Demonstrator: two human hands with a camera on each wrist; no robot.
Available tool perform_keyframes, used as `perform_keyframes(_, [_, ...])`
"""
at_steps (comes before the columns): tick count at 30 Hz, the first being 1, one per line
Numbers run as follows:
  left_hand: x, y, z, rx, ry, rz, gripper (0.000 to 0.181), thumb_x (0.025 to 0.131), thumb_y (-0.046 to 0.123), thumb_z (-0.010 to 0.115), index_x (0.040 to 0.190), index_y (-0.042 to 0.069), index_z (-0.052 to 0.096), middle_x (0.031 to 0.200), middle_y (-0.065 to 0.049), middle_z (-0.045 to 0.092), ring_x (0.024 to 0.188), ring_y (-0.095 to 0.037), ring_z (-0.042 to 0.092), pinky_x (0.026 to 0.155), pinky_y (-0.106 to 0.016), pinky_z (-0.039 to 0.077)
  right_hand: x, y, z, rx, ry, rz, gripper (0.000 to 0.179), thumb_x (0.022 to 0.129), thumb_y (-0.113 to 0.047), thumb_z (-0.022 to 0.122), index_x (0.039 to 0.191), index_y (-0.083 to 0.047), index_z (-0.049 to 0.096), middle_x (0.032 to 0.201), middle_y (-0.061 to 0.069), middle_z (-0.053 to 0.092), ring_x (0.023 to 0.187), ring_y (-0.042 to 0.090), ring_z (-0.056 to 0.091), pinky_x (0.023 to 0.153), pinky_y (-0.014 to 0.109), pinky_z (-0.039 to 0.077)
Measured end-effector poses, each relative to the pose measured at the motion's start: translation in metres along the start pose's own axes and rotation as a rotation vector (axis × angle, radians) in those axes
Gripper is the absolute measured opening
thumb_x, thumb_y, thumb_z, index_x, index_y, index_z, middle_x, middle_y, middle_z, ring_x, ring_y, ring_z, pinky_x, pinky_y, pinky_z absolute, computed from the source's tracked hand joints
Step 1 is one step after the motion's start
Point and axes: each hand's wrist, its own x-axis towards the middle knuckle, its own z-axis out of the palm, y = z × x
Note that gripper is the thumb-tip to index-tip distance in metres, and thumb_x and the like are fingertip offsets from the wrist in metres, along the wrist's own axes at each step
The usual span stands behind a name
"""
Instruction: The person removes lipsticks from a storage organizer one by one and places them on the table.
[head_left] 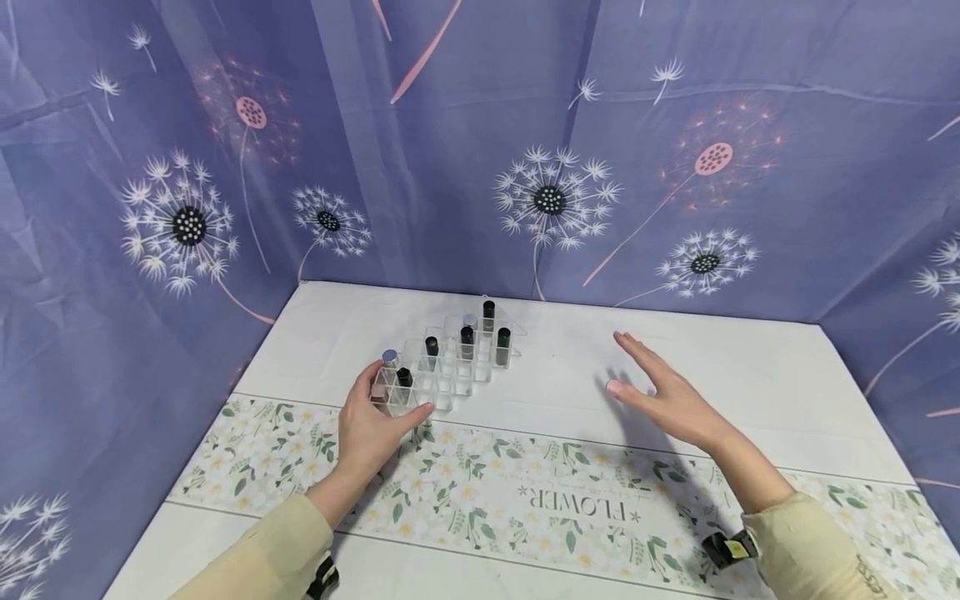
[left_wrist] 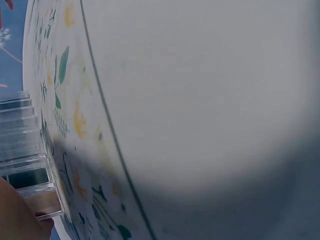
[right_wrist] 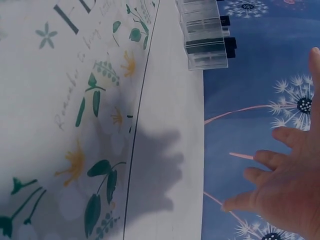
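A clear plastic organizer [head_left: 444,386] with stepped square compartments stands at a slant on the table. Several small tubes are upright in it, most with black caps [head_left: 503,336], while one at the left end has a blue-grey cap [head_left: 389,357]. My left hand [head_left: 367,429] grips the organizer's near left end, thumb along the front and fingers round the left side. In the left wrist view the organizer [left_wrist: 22,145] shows beside part of that hand. My right hand [head_left: 675,406] hovers to the right with fingers spread and holds nothing.
The white table [head_left: 750,375] carries a floral printed band [head_left: 480,492] with the word FLOWER. Blue curtains [head_left: 450,167] with dandelion prints hang behind the table and along both sides. Dark wrist straps [head_left: 726,550] show at the cuffs.
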Motion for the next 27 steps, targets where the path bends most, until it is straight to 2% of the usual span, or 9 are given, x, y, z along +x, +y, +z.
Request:
perform_keyframes(5, [0.006, 0.001, 0.000, 0.028, -0.036, 0.012, 0.108, 0.075, 0.043, 0.098, 0.163, 0.017, 0.042, 0.161, -0.015, 0.050, 0.144, -0.042, 0.049, 0.117, -0.060, 0.045, -0.002, 0.000, 0.000, 0.015, 0.013, -0.013, 0.080, 0.108, -0.039, 0.064, 0.173, -0.024, 0.020, 0.178, 0.018, 0.016, 0.159, 0.054, 0.016, 0.116, 0.085, 0.021])
perform_keyframes(10, [0.012, 0.001, -0.002, 0.055, -0.076, 0.044, 0.106, 0.077, 0.042, 0.097, 0.163, 0.017, 0.042, 0.160, -0.017, 0.050, 0.141, -0.042, 0.052, 0.116, -0.061, 0.046, -0.004, 0.003, 0.001, 0.063, 0.013, -0.020, 0.078, 0.109, -0.035, 0.063, 0.173, -0.022, 0.020, 0.178, 0.017, 0.018, 0.160, 0.052, 0.017, 0.123, 0.076, 0.022])
perform_keyframes(14, [0.019, 0.001, -0.002, 0.057, -0.120, 0.074, 0.105, 0.077, 0.041, 0.097, 0.163, 0.018, 0.042, 0.150, -0.017, 0.057, 0.111, -0.035, 0.065, 0.102, -0.057, 0.054, -0.006, 0.005, 0.000, 0.110, 0.005, -0.023, 0.077, 0.110, -0.031, 0.063, 0.173, -0.020, 0.019, 0.177, 0.020, 0.018, 0.160, 0.051, 0.018, 0.127, 0.070, 0.022])
perform_keyframes(17, [0.024, 0.001, -0.001, 0.062, -0.163, 0.091, 0.105, 0.077, 0.042, 0.097, 0.163, 0.021, 0.042, 0.145, -0.014, 0.059, 0.089, -0.024, 0.064, 0.092, -0.051, 0.056, -0.008, 0.007, 0.001, 0.136, 0.005, -0.026, 0.078, 0.110, -0.028, 0.064, 0.173, -0.019, 0.020, 0.177, 0.020, 0.019, 0.160, 0.049, 0.020, 0.127, 0.066, 0.023])
perform_keyframes(19, [0.027, 0.001, 0.000, 0.061, -0.197, 0.102, 0.104, 0.077, 0.041, 0.098, 0.163, 0.023, 0.042, 0.143, -0.012, 0.060, 0.083, -0.019, 0.063, 0.087, -0.049, 0.057, -0.010, 0.009, 0.002, 0.148, 0.005, -0.028, 0.078, 0.109, -0.027, 0.065, 0.173, -0.019, 0.020, 0.176, 0.019, 0.020, 0.160, 0.047, 0.021, 0.128, 0.062, 0.024])
perform_keyframes(23, [0.033, 0.004, 0.001, 0.059, -0.262, 0.137, 0.104, 0.078, 0.041, 0.097, 0.163, 0.025, 0.042, 0.147, -0.010, 0.060, 0.083, -0.018, 0.063, 0.083, -0.046, 0.058, -0.012, 0.013, 0.004, 0.168, 0.015, -0.043, 0.080, 0.108, -0.023, 0.068, 0.173, -0.019, 0.022, 0.176, 0.016, 0.024, 0.160, 0.044, 0.025, 0.128, 0.042, 0.028])
perform_keyframes(27, [0.038, 0.007, 0.003, 0.063, -0.315, 0.173, 0.104, 0.078, 0.042, 0.097, 0.164, 0.024, 0.041, 0.154, -0.010, 0.055, 0.090, -0.020, 0.065, 0.089, -0.051, 0.058, -0.012, 0.017, 0.006, 0.196, 0.035, -0.068, 0.081, 0.106, -0.019, 0.071, 0.172, -0.015, 0.024, 0.176, 0.015, 0.026, 0.159, 0.043, 0.027, 0.123, 0.014, 0.029])
